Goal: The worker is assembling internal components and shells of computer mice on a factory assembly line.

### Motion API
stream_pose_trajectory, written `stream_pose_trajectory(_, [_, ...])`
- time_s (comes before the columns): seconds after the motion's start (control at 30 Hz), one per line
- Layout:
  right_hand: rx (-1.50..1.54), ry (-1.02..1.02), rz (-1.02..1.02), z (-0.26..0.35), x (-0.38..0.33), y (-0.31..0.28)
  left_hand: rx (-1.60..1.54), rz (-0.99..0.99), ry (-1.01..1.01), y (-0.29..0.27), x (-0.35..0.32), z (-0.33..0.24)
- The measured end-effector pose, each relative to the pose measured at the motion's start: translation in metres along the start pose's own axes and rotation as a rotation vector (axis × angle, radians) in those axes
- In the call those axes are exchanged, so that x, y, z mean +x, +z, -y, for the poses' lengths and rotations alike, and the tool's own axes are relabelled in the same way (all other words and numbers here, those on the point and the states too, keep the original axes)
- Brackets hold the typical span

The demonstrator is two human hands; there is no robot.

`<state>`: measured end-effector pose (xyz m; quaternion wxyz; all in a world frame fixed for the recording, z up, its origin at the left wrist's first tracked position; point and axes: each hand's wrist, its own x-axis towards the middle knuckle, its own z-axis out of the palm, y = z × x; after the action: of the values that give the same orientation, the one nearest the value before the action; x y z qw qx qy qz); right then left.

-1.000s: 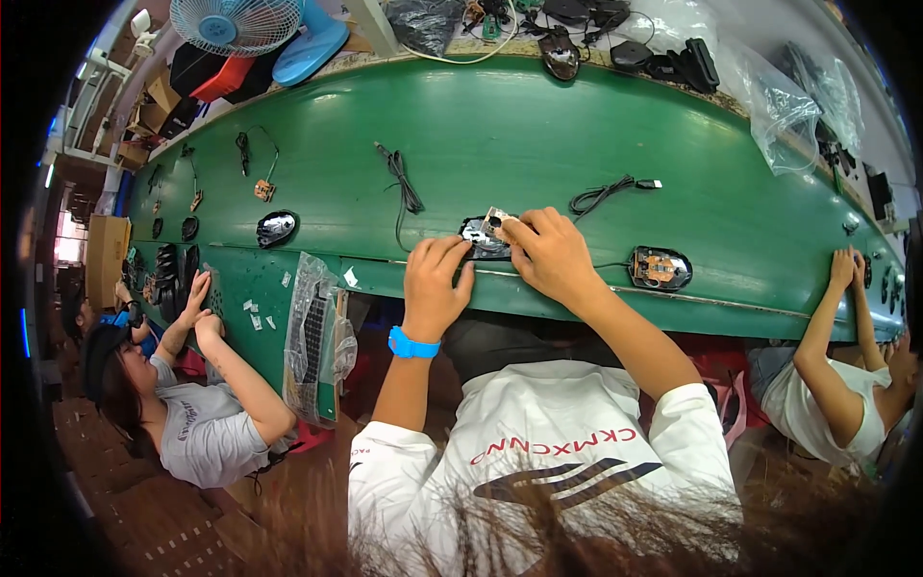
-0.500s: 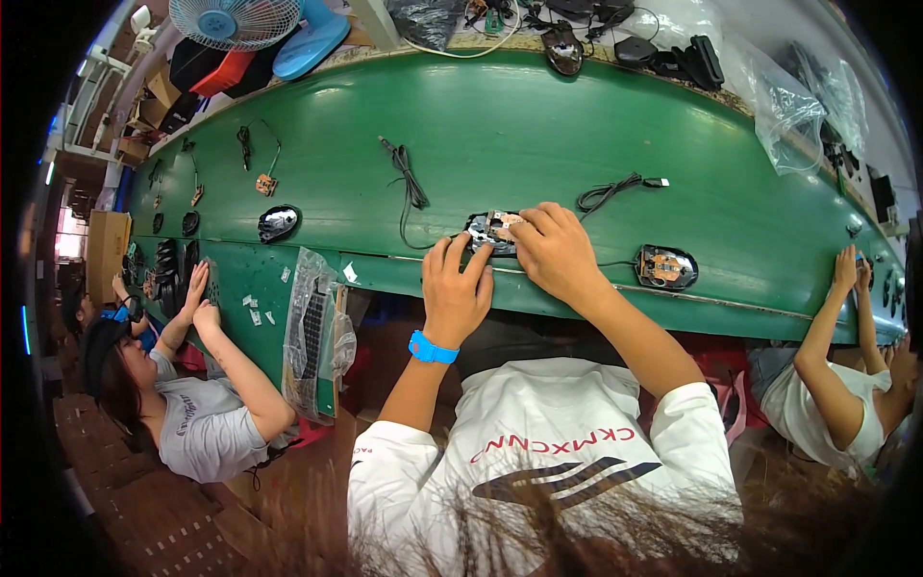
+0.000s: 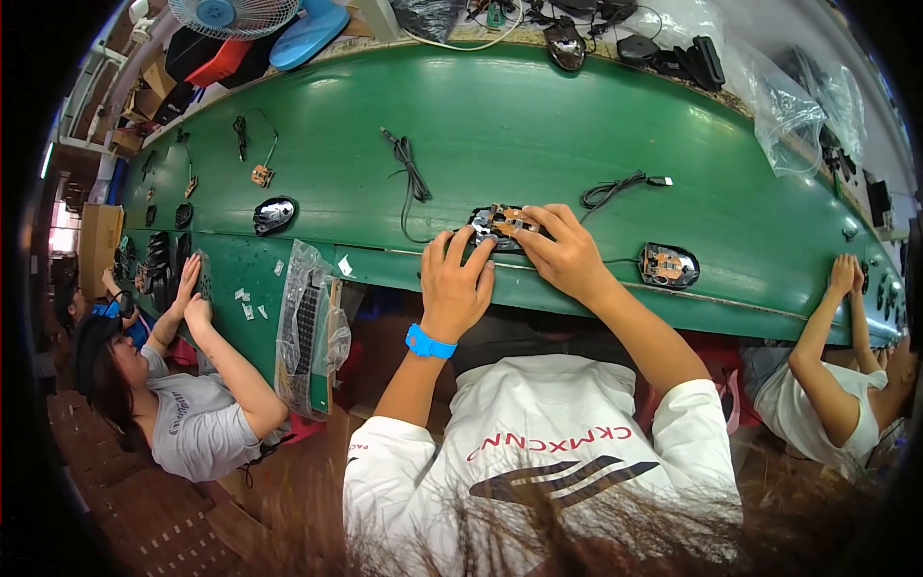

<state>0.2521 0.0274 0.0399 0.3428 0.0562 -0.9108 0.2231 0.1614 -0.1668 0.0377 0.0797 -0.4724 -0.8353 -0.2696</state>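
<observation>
On the green belt before me lies an open black mouse base [image 3: 478, 238], and a tan circuit board [image 3: 502, 219] sits over it, partly under my fingers. My left hand [image 3: 456, 285] steadies the near left side of the base, fingers bent against it. With thumb and fingers, my right hand [image 3: 565, 252] pinches the right end of the board. Whether the board is fully seated cannot be made out. A bundled black cable [image 3: 411, 173] runs from the left side of the mouse up the belt.
To the right lies another open mouse [image 3: 668, 265] with its board showing and a bundled cable [image 3: 620, 190]. A dark mouse shell [image 3: 275, 215] and a wired board [image 3: 261, 175] lie left. A plastic-wrapped keyboard [image 3: 306, 322] is near my left arm. Co-workers sit at both sides.
The circuit board has shifted and more of it shows over the mouse base. My right hand moved slightly right and down. Parts on the left have slid a little left.
</observation>
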Motion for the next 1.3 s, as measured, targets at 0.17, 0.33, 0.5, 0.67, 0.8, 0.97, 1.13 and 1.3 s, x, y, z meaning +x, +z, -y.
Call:
stream_pose_trajectory(0.17, [0.002, -0.013, -0.01, -0.003, -0.008, 0.002, -0.006, 0.002, 0.018, 0.002, -0.001, 0.0])
stream_pose_trajectory(0.33, [0.054, -0.035, 0.049, -0.002, 0.0, 0.005, 0.025, -0.009, 0.028, 0.003, -0.003, 0.001])
stream_pose_trajectory(0.5, [0.026, -0.056, 0.2, -0.009, 0.006, 0.0, 0.003, -0.025, 0.047, 0.005, -0.003, 0.001])
stream_pose_trajectory(0.67, [-0.05, -0.078, 0.268, -0.008, 0.007, 0.001, 0.002, -0.024, 0.06, 0.005, -0.003, 0.002])
stream_pose_trajectory(0.8, [-0.173, -0.113, 0.431, -0.009, 0.013, -0.001, -0.019, -0.024, 0.066, 0.005, -0.003, 0.003])
stream_pose_trajectory(0.97, [-0.234, -0.157, 0.481, -0.008, 0.011, -0.009, -0.098, 0.012, 0.111, 0.002, -0.006, 0.011])
stream_pose_trajectory(1.13, [-0.289, -0.076, 0.579, 0.005, 0.009, -0.009, -0.08, 0.039, 0.113, -0.001, -0.005, 0.009])
stream_pose_trajectory(1.3, [-0.327, -0.086, 0.613, 0.001, 0.007, -0.014, -0.089, 0.06, 0.102, -0.002, -0.005, 0.006])
